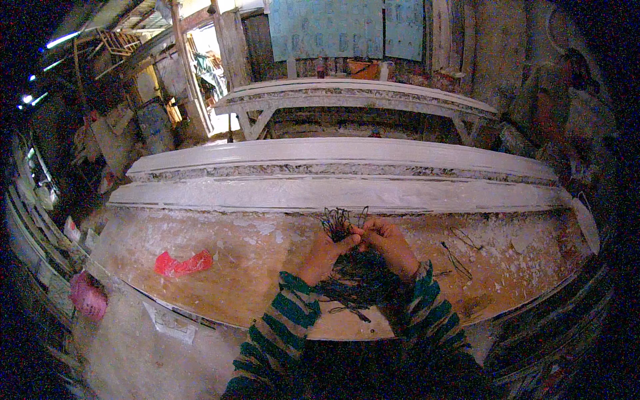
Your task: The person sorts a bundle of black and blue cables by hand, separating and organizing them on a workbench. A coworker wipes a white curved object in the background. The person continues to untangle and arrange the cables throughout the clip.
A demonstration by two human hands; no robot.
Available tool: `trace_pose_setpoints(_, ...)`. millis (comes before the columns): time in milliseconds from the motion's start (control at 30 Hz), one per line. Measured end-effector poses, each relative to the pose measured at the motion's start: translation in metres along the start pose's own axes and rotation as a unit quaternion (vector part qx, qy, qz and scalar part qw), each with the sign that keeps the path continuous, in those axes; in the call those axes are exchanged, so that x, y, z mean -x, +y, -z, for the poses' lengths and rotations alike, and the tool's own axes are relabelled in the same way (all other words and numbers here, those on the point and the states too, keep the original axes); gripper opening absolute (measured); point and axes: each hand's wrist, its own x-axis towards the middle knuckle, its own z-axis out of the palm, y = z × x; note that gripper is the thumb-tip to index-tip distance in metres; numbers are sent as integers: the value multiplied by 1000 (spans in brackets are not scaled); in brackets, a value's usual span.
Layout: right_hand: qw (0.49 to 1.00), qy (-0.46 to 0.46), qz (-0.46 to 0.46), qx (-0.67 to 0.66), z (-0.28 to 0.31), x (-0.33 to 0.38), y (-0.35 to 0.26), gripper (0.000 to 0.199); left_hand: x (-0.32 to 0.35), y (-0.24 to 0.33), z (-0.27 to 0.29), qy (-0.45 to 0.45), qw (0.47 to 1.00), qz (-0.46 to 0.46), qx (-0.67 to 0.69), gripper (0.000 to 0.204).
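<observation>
Striped sleeves lead to the left hand grasping dark cord loops and the right hand apparently pinching one strand, above a cord pile on the wooden worktable; separating seems underway, calling next for a delicate fingertip pull.

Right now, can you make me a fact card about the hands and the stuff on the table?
Left hand: holds a bunch of dark looped cords
Right hand: pinches close beside the left; what it holds is unclear
Below the hands: pile of dark cords
Table: brown, with pale marks
Table's left: red scrap
Table's right: loose dark loops
</observation>
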Motion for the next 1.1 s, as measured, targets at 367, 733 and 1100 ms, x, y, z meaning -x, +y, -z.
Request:
trace_pose_setpoints(367, 983, 169, 37, -65, -2, -3, 3, 9, -9, -25, 18, 23, 999, -35, 17, 20)
trace_pose_setpoints(733, 967, 196, 48, -154, 10, -2, 1, 10, -5, -14, 10, 34, 999, -11, -16, 20)
trace_pose_setpoints(1100, 968, 70, 131, 203, -13, 6, -2, 8, -7, -19, 13, 68, 994, 20, 88, 21)
